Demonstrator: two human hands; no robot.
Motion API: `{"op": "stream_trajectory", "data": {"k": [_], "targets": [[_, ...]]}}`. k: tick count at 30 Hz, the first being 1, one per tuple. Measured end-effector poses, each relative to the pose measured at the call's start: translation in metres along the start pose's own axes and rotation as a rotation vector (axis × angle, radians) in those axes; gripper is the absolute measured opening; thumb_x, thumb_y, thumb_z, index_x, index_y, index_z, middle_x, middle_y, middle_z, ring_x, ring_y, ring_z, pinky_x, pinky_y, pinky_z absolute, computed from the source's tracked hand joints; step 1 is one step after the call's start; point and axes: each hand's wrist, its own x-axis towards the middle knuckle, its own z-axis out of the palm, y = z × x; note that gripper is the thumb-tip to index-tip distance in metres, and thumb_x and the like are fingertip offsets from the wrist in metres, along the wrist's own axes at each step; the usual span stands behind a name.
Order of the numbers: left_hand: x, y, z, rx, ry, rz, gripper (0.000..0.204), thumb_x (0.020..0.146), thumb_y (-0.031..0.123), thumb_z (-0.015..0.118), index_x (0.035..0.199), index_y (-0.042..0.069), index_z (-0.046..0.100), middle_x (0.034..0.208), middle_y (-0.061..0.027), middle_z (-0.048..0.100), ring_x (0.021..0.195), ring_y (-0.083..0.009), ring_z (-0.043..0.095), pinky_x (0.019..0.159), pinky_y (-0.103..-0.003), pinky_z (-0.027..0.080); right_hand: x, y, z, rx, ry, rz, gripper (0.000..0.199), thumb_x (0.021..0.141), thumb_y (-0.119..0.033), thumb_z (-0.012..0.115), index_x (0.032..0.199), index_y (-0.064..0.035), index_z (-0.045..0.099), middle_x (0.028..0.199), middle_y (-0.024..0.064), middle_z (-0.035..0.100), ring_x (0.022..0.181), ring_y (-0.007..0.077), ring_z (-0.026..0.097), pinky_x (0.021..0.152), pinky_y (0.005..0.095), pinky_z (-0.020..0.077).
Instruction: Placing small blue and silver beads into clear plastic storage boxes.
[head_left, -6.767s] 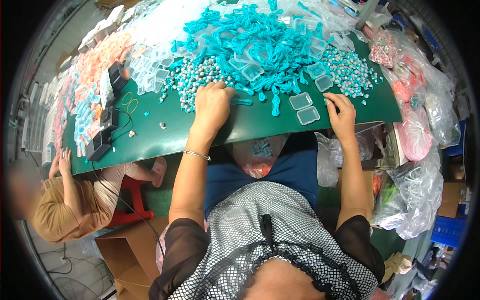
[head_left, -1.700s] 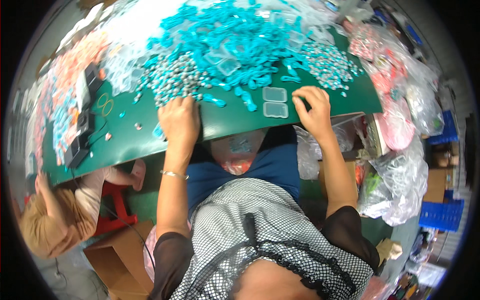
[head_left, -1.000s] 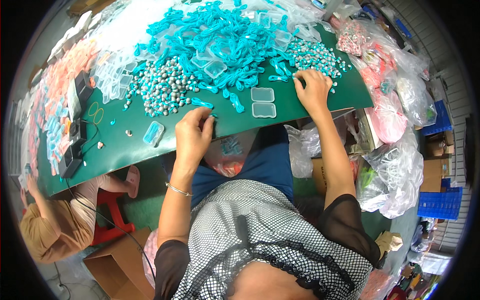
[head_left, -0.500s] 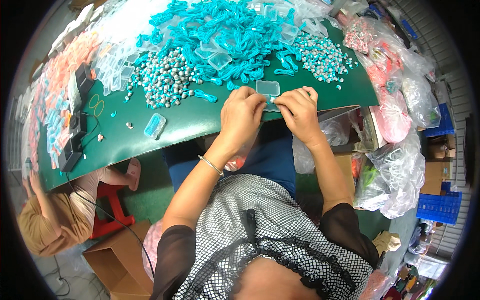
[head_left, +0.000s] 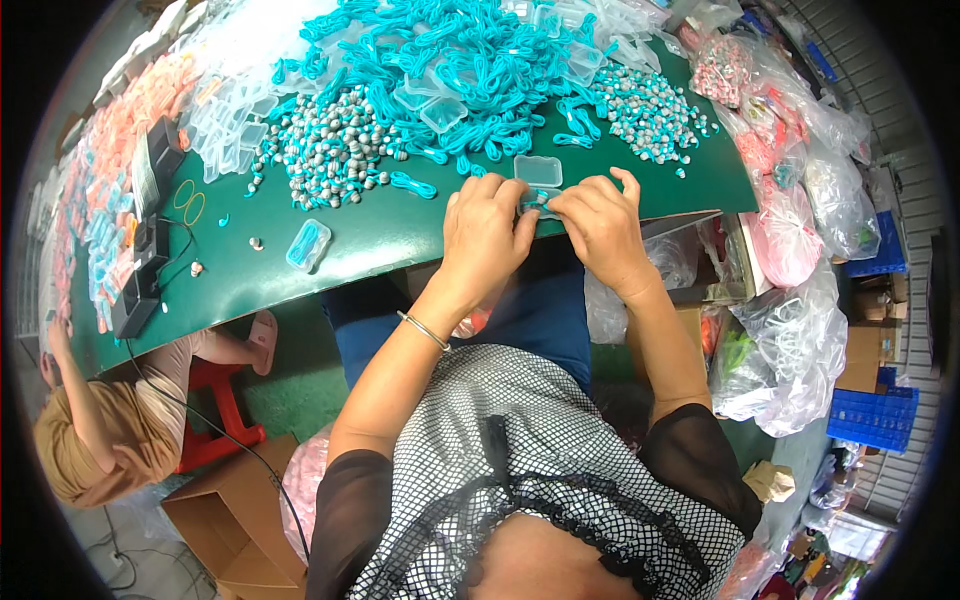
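Note:
At the table's near edge, a small clear plastic box (head_left: pixel 538 171) stands with its lid tipped back, away from me. Teal cord (head_left: pixel 541 197) shows in its near half, partly covered by my fingers. My left hand (head_left: pixel 484 232) is closed at the box's left side, thumb and fingers on its edge. On the other side my right hand (head_left: pixel 603 230) has its thumb and forefinger pinched at the box's right edge, by the cord; its little finger sticks up. Exactly what the right fingertips grip is hidden. Another clear box (head_left: pixel 309 246) with teal cord inside lies to the left.
A big heap of teal cord bundles (head_left: pixel 450 70) lies at the back, between piles of grey-and-teal beads (head_left: pixel 335 150) and smaller beads (head_left: pixel 655 115). Dark boxy devices (head_left: pixel 140 275) stand left. Another person (head_left: pixel 115 430) sits beyond. Filled plastic bags (head_left: pixel 785 230) crowd the right.
My hands have come slightly lower over the box. Teal cord now shows inside it, where a small pale piece was pinched between both hands before.

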Motion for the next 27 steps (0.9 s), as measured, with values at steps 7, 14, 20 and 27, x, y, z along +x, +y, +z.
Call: {"op": "stream_trajectory", "data": {"k": [7, 14, 20, 27], "targets": [[-0.002, -0.003, -0.001, 0.033, -0.045, 0.025, 0.036, 0.076, 0.022, 0.077, 0.106, 0.004, 0.066, 0.093, -0.0092, 0.061, 0.089, -0.0295, 0.058, 0.076, -0.041, 0.045, 0.003, 0.001, -0.009, 0.071, -0.085, -0.024, 0.011, 0.077, -0.008, 0.070, 0.087, -0.0121, 0.069, 0.087, -0.0007, 0.065, 0.091, 0.0197, 0.060, 0.099, 0.0488, 0.0335], [-0.003, -0.005, 0.000, 0.014, -0.034, 0.036, 0.037, 0.075, 0.022, 0.078, 0.106, 0.005, 0.066, 0.093, -0.0086, 0.061, 0.089, -0.0291, 0.057, 0.076, -0.041, 0.045, 0.010, 0.009, -0.009, 0.144, -0.053, 0.069, 0.008, 0.078, -0.009, 0.069, 0.086, -0.0120, 0.068, 0.087, 0.0007, 0.065, 0.092, 0.0202, 0.059, 0.095, 0.0455, 0.0331], [-0.003, -0.005, 0.001, 0.007, -0.013, 0.057, 0.037, 0.076, 0.023, 0.078, 0.106, 0.005, 0.066, 0.092, -0.0081, 0.061, 0.087, -0.0286, 0.057, 0.074, -0.041, 0.045, 0.010, 0.006, -0.008, 0.138, -0.079, 0.076, 0.007, 0.078, -0.011, 0.070, 0.084, -0.0120, 0.068, 0.086, 0.0004, 0.065, 0.090, 0.0207, 0.059, 0.094, 0.0433, 0.0334], [-0.004, -0.006, 0.001, -0.002, -0.002, 0.057, 0.037, 0.076, 0.024, 0.078, 0.106, 0.006, 0.066, 0.092, -0.0076, 0.061, 0.087, -0.0284, 0.057, 0.074, -0.041, 0.045, 0.013, 0.009, -0.002, 0.120, -0.102, 0.083, 0.005, 0.079, -0.011, 0.070, 0.083, -0.0124, 0.067, 0.084, 0.0002, 0.064, 0.089, 0.0209, 0.058, 0.094, 0.0440, 0.0333]]}}
